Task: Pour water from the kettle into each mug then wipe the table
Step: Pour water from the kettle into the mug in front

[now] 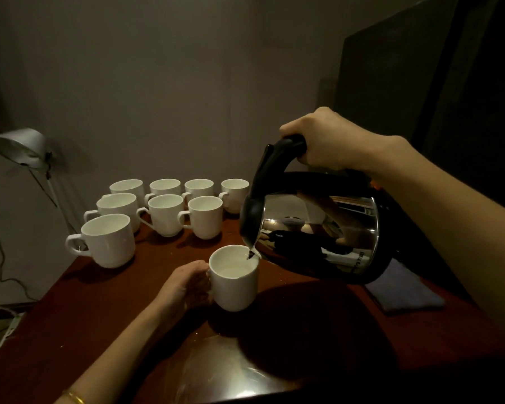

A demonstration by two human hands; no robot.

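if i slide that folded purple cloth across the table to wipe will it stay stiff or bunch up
The cloth lies folded flat with soft rounded edges, so it is probably floppy and light. Pushed across the glossy table, it would likely slide easily yet may bunch or unfold unless pressed down.

Upper left of the bench [105, 310] is pretty much blocked by a tight cluster of mugs [158, 211]. Open room is left along the bottom edge; a folded cloth [403, 290] is parked at right.
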